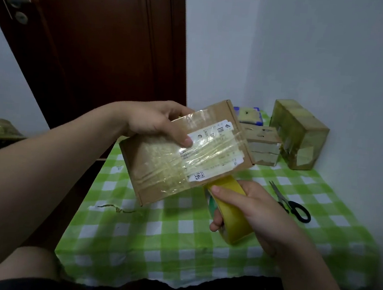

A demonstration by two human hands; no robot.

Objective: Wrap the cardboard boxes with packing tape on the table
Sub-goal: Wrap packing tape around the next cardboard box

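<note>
Over checkered table point(152, 235), left hand point(157, 122) grips cardboard box point(160, 165), right hand point(257, 206) grips tape roll point(232, 217); I must pull tape taut.

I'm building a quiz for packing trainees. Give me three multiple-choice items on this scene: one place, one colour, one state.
1. Where do the scissors lie? A on the checked tablecloth, right of the tape roll; B in a drawer; C on the floor.
2. What colour is the tape roll? A red; B yellow; C blue.
3. How is the labelled box? A lying flat on the cloth; B raised in the left hand; C torn open.
Key: 1A, they lie on the cloth beside the right hand; 2B, its band shows yellow; 3B, fingers grip it above the cloth.
</note>
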